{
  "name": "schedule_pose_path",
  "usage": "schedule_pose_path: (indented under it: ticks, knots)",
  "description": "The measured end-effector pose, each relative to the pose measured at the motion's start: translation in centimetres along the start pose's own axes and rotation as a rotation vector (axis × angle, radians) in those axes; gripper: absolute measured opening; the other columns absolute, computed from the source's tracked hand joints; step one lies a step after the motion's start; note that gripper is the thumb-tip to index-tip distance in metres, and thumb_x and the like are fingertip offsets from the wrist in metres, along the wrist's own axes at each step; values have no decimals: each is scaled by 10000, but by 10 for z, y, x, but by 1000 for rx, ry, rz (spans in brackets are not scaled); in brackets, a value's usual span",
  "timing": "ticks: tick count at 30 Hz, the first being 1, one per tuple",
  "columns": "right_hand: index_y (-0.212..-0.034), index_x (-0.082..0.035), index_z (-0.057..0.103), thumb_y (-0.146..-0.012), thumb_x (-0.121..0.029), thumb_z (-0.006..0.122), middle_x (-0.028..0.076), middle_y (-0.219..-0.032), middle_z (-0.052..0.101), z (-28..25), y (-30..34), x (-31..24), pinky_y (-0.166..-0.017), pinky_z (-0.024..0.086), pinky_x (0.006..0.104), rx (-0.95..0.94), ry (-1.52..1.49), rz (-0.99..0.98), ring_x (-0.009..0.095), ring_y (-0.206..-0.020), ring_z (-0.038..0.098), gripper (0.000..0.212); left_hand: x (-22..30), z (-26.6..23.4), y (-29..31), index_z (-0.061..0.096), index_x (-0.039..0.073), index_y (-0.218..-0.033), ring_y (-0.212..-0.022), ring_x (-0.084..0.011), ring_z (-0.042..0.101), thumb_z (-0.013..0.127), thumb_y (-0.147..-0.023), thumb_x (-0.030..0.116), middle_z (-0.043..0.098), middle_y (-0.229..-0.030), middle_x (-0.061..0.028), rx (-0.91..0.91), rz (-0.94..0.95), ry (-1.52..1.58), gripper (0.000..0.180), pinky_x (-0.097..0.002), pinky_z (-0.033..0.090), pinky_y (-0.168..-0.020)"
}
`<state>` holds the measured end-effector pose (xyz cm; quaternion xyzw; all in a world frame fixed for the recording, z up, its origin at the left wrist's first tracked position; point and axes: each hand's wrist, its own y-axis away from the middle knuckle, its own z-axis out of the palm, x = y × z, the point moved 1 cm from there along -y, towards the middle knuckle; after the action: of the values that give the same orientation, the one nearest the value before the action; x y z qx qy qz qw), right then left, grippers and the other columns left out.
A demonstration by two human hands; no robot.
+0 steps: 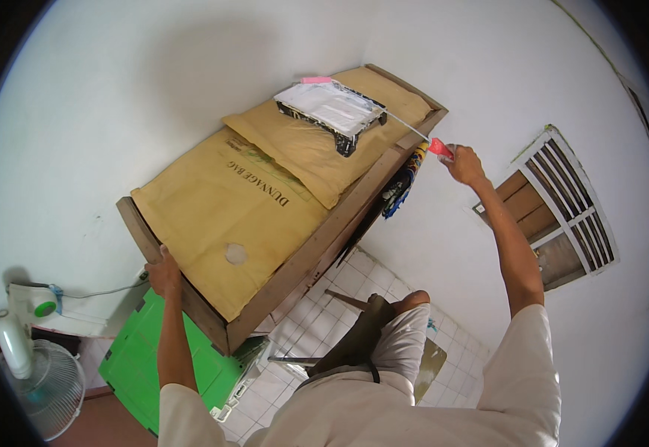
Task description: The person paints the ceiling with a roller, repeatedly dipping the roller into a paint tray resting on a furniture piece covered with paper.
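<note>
My right hand point(464, 164), arm stretched out, is closed around the red handle of a long paint roller point(406, 123). The thin rod runs left across a black paint tray point(347, 143) coated in white paint, and its small pink roller head lies at the tray's far left edge. Under the tray are large brown paper bags point(212, 212), spread over the top of a tall wooden cabinet-like frame point(279, 290). My left hand point(164, 276) grips the near left edge of that frame, fingers over the wood.
White walls meet behind the frame. A louvred window point(555, 212) is in the right wall. Below stand a green plastic box point(138, 357) and, at lower left, a fan point(48, 387). A cord runs along the left wall. White tiles point(302, 313) cover the floor.
</note>
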<state>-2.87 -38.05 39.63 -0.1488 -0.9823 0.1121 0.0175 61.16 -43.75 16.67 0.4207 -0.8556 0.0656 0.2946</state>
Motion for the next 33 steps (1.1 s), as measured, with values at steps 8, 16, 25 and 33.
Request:
schedule_pose_path:
  ticks: [8, 16, 25, 33]
  knots:
    - [-958, -10, 618, -845, -391, 639, 235, -980, 626, 19, -105, 24, -814, 496, 471, -86, 195, -96, 386, -953, 609, 397, 5, 2, 6, 422, -70, -1253, -1060, -428, 570, 503, -814, 640, 578, -1150, -288, 46, 13, -45, 839, -494, 446, -895]
    - [-1007, -18, 627, -835, -318, 647, 210, -976, 633, 23, -143, 25, -820, 487, 458, -102, 215, -173, 375, -962, 601, 346, 7, 7, 3, 409, -50, -1292, -1075, -433, 562, 497, -805, 661, 578, -1159, -283, 55, -7, -105, 866, -501, 439, -902]
    - [-963, 9, 641, -802, -287, 677, 210, -954, 641, 46, -191, 35, -801, 480, 443, -145, 98, -248, 363, -945, 605, 339, 3, 12, -2, 402, -71, -1312, -1100, -429, 548, 486, -806, 670, 568, -1176, -292, 73, 14, -166, 901, -487, 422, -931]
    - [-1174, -123, 616, -846, -401, 602, 126, -1138, 582, 3, -188, 73, -925, 444, 407, -245, 332, -249, 303, -1093, 537, 430, -3, 11, 0, 423, -97, -1285, -1101, -443, 539, 463, -810, 686, 557, -1166, -320, 105, 57, -188, 917, -485, 415, -935]
